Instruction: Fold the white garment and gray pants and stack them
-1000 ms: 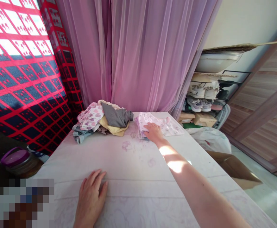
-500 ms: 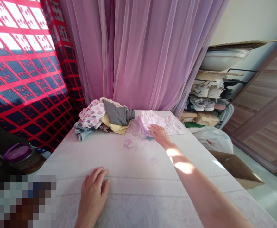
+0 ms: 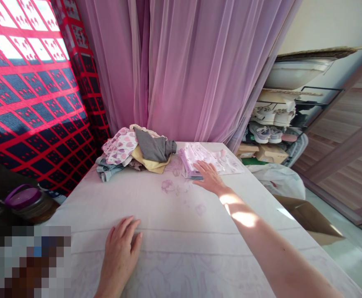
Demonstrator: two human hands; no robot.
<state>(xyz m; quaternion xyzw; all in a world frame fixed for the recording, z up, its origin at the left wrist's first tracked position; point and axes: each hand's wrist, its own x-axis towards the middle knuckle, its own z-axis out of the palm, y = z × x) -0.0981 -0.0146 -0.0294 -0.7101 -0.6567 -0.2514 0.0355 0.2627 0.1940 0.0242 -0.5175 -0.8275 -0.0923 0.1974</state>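
My right hand (image 3: pixel 209 178) lies flat with its fingertips on the near edge of a folded pale pink garment (image 3: pixel 195 159), which rests on a larger printed white-and-pink piece of clothing (image 3: pixel 232 167). My left hand (image 3: pixel 121 250) rests open on the pale table cover (image 3: pixel 112 198), near the front and holding nothing. Farther left stands a loose pile of clothes: a heart-print garment (image 3: pixel 120 145), a grey one (image 3: pixel 151 146), a yellow one (image 3: pixel 148 164) and a denim one (image 3: pixel 105 173). Several pink stains (image 3: pixel 168 186) mark the cover.
A sheer pink curtain (image 3: pixel 183 70) hangs behind the table beside a red-and-navy patterned cloth (image 3: pixel 32 103). A jar with a purple lid (image 3: pixel 28 203) stands at left. On the right are a shoe rack (image 3: pixel 270 120), a white plastic bag (image 3: pixel 276 180) and a cardboard box (image 3: pixel 308 219).
My right hand has shifted slightly right and toward me, and now rests at the folded garment's near edge. The view has tilted a little. My left hand has barely moved.
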